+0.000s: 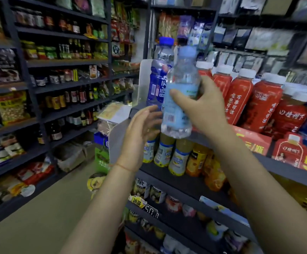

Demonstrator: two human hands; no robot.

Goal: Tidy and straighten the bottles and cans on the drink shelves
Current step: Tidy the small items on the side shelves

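My right hand point(202, 105) grips a clear water bottle with a pale blue label and cap point(178, 107), held upright in the air in front of the top drink shelf point(259, 158). My left hand point(140, 132) hovers open just left of the bottle's base, fingers spread, not touching it. Behind the held bottle stands a dark blue labelled bottle with a blue cap point(158, 79) at the shelf's left end. A row of red bottles with white caps point(240, 99) fills the shelf to the right.
Below are yellow-labelled bottles point(176, 158) and orange juice bottles point(211, 171), then lower shelves of small drinks point(156, 193). Across the aisle floor point(39, 208) a dark rack point(66, 85) holds sauce bottles and snack packs.
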